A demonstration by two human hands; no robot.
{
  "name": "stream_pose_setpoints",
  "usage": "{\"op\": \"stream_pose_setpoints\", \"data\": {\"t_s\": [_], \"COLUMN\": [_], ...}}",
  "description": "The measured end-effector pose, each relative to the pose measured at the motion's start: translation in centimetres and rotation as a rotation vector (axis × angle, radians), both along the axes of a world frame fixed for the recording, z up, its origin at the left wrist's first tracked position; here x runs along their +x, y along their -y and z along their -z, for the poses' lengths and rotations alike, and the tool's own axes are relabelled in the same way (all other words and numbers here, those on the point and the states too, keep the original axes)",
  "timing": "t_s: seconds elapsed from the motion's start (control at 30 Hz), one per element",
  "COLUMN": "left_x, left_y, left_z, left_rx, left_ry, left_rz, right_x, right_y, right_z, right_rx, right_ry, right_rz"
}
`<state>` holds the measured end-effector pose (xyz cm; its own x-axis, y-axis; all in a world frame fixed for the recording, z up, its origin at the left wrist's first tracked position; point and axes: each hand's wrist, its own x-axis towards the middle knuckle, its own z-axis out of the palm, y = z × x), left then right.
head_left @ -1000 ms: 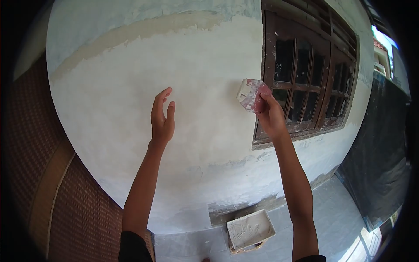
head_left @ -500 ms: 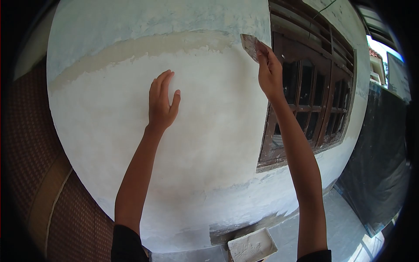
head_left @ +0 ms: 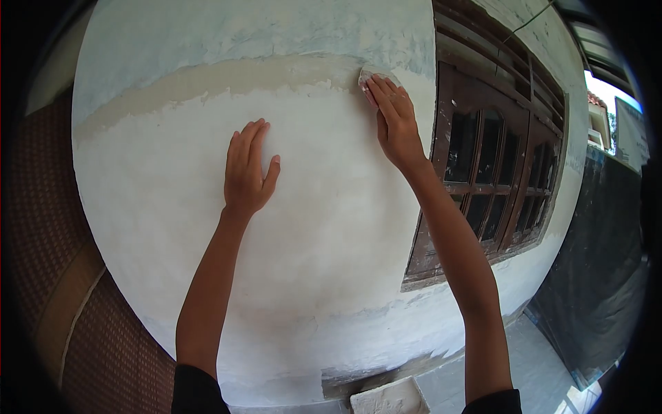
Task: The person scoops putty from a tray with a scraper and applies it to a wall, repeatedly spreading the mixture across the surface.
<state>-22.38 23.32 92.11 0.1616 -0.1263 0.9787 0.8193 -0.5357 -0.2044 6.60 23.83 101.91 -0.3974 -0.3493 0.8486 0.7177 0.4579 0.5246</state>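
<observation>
My right hand (head_left: 398,124) grips a putty scraper (head_left: 367,74), with the fingers spread over its back. The scraper lies against the wall at the right end of a beige band of putty (head_left: 227,77), close to the window frame. My left hand (head_left: 246,168) is open, fingers stretched upward and thumb apart, on or just off the white wall (head_left: 310,207) below that band; contact cannot be told. Above the band the wall is a patchy pale blue-green. Low down, a tray of putty (head_left: 389,399) is partly cut off by the bottom edge.
A brown wooden window (head_left: 489,152) with glass panes is set in the wall to the right. Woven brown panels (head_left: 110,338) stand at the left. A dark sheet (head_left: 586,276) hangs at the far right above grey floor tiles (head_left: 531,366). A thin green cable (head_left: 524,25) crosses the upper right.
My right hand has moved left and slightly down, and its fingers now press over the scraper, which was held edge-on nearer the window. My left hand has shifted slightly left and down.
</observation>
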Motion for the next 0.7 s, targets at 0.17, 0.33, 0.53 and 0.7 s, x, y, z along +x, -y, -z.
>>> {"op": "stream_pose_setpoints", "data": {"t_s": [0.17,0.33,0.53,0.7], "left_x": [-0.1,-0.1,0.1,0.2], "left_y": [-0.1,-0.2,-0.3,-0.6], "left_z": [0.0,0.0,0.1,0.1], "left_rx": [-0.008,-0.015,0.004,-0.013], "left_ry": [-0.006,-0.005,0.003,0.015], "left_rz": [-0.008,-0.004,-0.038,-0.022], "right_x": [-0.5,-0.6,-0.2,0.1], "right_y": [-1.3,-1.5,-0.3,0.0], "right_z": [0.3,0.6,-1.0,-1.5], "right_rx": [0.025,0.012,-0.122,-0.105], "right_ry": [-0.013,-0.012,0.053,0.097], "right_rz": [0.056,0.131,0.248,0.311]}}
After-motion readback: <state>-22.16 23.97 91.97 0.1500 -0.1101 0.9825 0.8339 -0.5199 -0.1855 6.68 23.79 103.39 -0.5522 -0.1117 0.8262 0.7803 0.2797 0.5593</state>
